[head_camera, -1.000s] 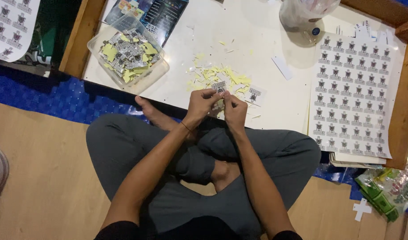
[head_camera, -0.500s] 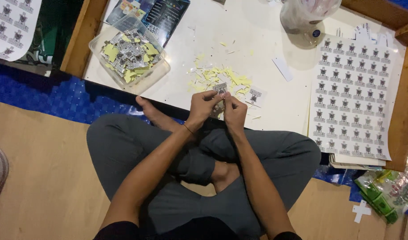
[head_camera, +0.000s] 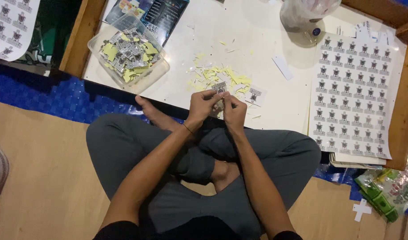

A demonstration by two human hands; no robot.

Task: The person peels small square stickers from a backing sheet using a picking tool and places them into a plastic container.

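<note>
My left hand point(head_camera: 203, 106) and my right hand point(head_camera: 234, 111) meet at the near edge of a low white table point(head_camera: 257, 31), above my crossed legs. Both pinch one small printed sticker point(head_camera: 219, 87) between their fingertips. Just beyond the hands lies a scatter of yellow backing scraps point(head_camera: 221, 76), and a second small sticker point(head_camera: 255, 95) lies flat to the right of them.
A clear plastic tub point(head_camera: 128, 55) of cut stickers and yellow scraps stands at the table's left. A large sticker sheet point(head_camera: 353, 89) covers the right side, a plastic jar point(head_camera: 304, 18) behind it. Blue mat and wooden floor surround me; green packets point(head_camera: 388, 191) lie at right.
The hands stay together on the small sticker, with only slight finger movement. Nothing else has shifted.
</note>
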